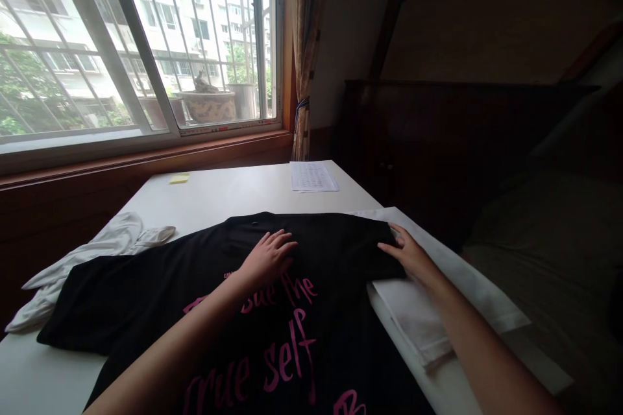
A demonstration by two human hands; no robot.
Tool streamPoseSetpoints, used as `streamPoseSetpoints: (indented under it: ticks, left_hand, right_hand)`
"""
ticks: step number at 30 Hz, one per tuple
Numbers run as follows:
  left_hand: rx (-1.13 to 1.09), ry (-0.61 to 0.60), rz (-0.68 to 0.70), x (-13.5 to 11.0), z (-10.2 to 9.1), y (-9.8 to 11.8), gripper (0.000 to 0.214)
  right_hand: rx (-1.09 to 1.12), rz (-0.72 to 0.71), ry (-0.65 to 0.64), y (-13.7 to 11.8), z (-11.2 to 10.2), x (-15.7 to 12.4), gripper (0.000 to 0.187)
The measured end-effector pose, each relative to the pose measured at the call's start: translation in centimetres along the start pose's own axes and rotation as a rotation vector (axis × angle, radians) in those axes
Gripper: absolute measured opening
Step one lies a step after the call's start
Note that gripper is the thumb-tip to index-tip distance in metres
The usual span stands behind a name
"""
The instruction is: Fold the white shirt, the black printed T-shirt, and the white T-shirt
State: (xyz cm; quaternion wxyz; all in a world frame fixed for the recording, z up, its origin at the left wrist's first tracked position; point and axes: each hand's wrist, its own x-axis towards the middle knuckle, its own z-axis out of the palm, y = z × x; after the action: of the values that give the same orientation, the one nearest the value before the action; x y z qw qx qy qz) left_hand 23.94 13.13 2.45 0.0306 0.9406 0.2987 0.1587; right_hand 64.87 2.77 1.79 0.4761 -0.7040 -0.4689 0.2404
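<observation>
Across the lower middle of the frame, a black T-shirt (pixel 253 331) with pink lettering (pixel 283 363) lies spread on the white bench (pixel 233 193). On its chest, near the middle of the frame, the left hand (pixel 270 255) rests palm down, fingers extended, gripping nothing that shows. At centre right, the right hand (pixel 409 255) has its fingertips at the end of a sleeve (pixel 363 246), thumb and fingers a little parted; whether they pinch the fabric, I cannot tell. A tug there could skew the shirt, since the left hand seems to press only lightly, and soft fabric wrinkles readily. White cloth (pixel 418 321) beneath that sleeve could be dragged along too, lying beside the bench's right edge with little to spare. At left, the opposite sleeve (pixel 92 298) meets a crumpled white garment (pixel 114 233), which might bunch up against it. Most room lies toward the upper middle, between shirt and far edge, where papers (pixel 314 177) and a yellow pad (pixel 179 177) sit.
</observation>
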Motion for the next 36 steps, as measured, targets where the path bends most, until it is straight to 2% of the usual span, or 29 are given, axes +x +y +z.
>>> streamPoseSetpoints:
  ticks: [2,6,9,13,15,20,25,28,31,36]
  left_hand:
    - [-0.015,-0.026,0.015,0.3,1.1,0.9,0.049]
    - [-0.014,-0.043,0.032,0.1,2.3,1.3,0.048]
    - [-0.004,-0.054,0.055,-0.2,2.5,0.9,0.049]
    - [0.009,-0.077,0.067,-0.3,2.3,0.7,0.05]
    - [0.01,-0.07,0.068,-0.3,2.3,0.7,0.05]
    - [0.006,-0.073,0.068,-0.2,2.3,0.7,0.051]
    - [0.008,-0.091,0.05,-0.4,1.9,1.2,0.05]
    - [-0.021,-0.111,0.093,-0.5,1.4,3.0,0.051]
    - [-0.091,-0.123,0.205,0.1,1.3,6.1,0.053]
    - [-0.157,-0.111,0.331,1.5,2.9,11.1,0.058]
  right_hand:
    - [0.058,0.037,-0.074,-0.6,-0.2,-0.7,0.089]
    - [-0.061,0.024,-0.073,-1.6,-0.9,-2.5,0.076]
    - [-0.008,0.011,-0.068,-1.9,-1.3,-3.3,0.07]
    - [0.109,0.066,-0.088,-1.4,-1.7,-3.4,0.072]
    - [0.007,0.078,-0.082,-0.8,-1.8,-3.4,0.07]
    - [-0.555,-0.042,0.041,0.7,-1.9,-3.7,0.061]
    - [-0.677,-0.017,0.074,0.7,-1.9,-3.6,0.06]
    - [-0.717,0.024,0.112,0.3,-1.6,-2.4,0.062]
    - [-0.721,0.064,0.114,-0.1,-1.0,-0.6,0.065]
    - [-0.634,0.14,0.09,-0.6,0.0,1.6,0.08]
